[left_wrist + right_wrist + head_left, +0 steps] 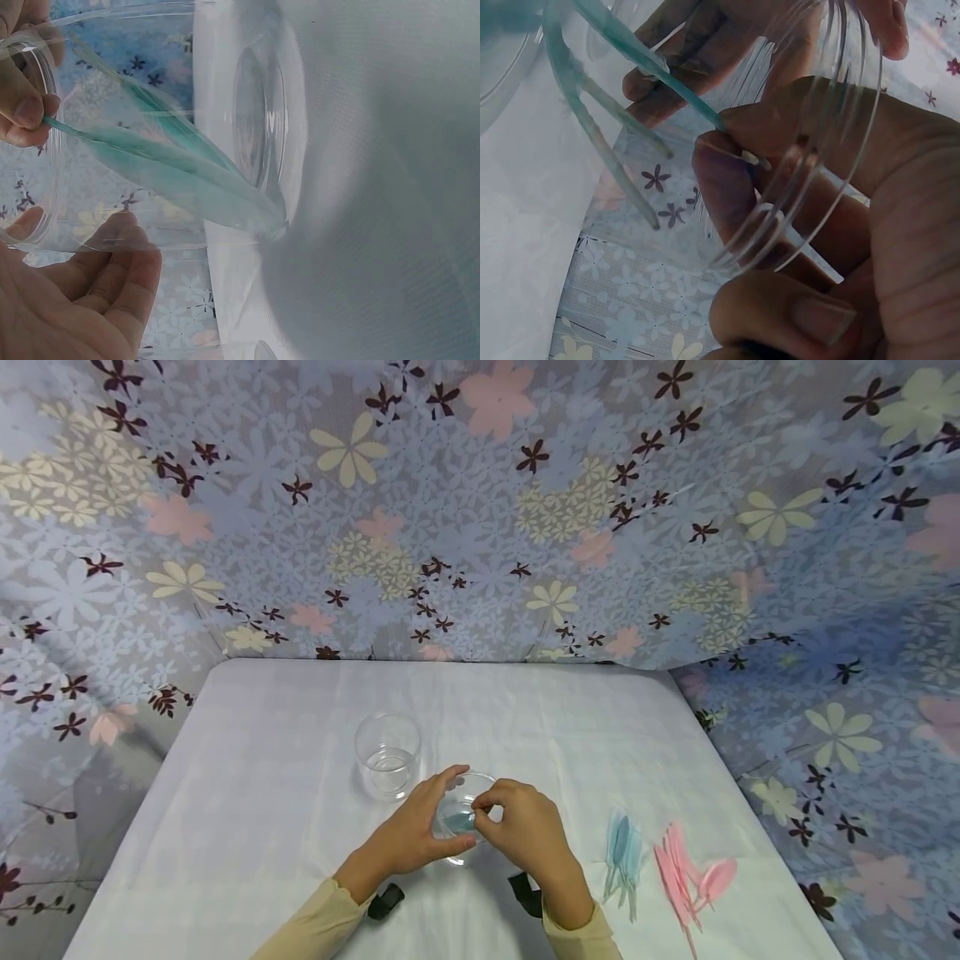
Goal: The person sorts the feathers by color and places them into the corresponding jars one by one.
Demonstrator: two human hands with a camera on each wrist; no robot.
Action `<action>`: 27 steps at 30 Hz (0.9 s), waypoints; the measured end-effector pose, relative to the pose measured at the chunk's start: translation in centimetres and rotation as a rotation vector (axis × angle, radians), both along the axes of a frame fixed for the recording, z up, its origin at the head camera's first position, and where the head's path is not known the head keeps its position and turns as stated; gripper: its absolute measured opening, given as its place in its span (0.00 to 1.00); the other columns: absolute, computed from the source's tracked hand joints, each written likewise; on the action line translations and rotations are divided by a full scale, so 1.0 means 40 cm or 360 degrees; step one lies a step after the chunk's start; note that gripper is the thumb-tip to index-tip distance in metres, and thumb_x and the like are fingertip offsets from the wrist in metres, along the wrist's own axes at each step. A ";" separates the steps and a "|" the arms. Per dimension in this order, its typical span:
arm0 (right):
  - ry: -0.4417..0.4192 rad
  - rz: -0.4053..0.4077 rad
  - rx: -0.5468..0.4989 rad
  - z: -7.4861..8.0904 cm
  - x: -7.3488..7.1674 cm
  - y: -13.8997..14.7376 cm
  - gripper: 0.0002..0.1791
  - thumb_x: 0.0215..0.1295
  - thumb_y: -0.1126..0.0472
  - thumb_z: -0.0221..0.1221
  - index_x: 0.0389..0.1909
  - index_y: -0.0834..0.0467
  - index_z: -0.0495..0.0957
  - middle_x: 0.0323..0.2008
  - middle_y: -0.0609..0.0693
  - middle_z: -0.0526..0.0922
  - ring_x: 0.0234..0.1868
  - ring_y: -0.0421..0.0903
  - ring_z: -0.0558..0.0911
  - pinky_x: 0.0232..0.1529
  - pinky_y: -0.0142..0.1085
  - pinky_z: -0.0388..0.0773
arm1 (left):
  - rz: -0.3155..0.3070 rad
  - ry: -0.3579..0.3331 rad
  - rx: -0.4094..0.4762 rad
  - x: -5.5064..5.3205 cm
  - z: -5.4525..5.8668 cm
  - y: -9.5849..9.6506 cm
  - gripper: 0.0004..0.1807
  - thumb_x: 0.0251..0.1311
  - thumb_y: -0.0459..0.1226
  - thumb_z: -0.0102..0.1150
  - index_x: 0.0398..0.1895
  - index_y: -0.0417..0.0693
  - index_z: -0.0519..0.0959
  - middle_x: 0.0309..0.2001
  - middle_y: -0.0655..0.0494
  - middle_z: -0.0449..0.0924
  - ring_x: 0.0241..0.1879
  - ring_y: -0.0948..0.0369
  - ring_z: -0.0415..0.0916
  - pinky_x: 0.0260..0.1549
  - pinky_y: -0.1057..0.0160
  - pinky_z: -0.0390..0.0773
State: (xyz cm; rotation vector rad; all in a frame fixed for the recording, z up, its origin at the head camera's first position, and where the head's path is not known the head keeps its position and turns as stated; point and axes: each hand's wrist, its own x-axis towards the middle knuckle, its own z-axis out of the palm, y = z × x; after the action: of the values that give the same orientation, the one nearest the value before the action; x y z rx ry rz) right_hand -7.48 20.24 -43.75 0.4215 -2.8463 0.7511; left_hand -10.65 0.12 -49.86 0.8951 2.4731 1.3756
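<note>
In the head view a clear jar stands near the front middle of the white table. My left hand holds it from the left, thumb and fingers curved around its side. Inside the jar lean teal feathers, their broad ends down by the jar's base. My right hand reaches over the rim and pinches the thin stem of one teal feather between thumb and forefinger. Through the wall, the right wrist view shows loose teal stems beside the pinched one.
A second clear jar stands behind and left of my hands. Pale blue feathers lie to the right, with pink feathers beyond them. A flowered cloth hangs behind the table. Dark camera pieces sit at my wrists.
</note>
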 end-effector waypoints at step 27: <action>0.0155 -0.0113 -0.0274 0.005 0.032 0.066 0.04 0.63 0.54 0.69 0.37 0.46 0.89 0.38 0.32 0.84 0.24 0.33 0.74 0.24 0.29 0.72 | 0.0016 0.0030 -0.0002 0.000 -0.011 -0.002 0.50 0.58 0.55 0.69 0.79 0.71 0.50 0.71 0.53 0.67 0.71 0.51 0.62 0.64 0.40 0.66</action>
State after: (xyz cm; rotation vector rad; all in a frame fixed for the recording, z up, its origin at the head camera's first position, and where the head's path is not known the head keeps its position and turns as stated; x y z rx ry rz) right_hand -6.20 22.89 -43.54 0.3207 -2.6643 0.9258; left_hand -10.65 0.05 -50.32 0.9008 2.4951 1.3747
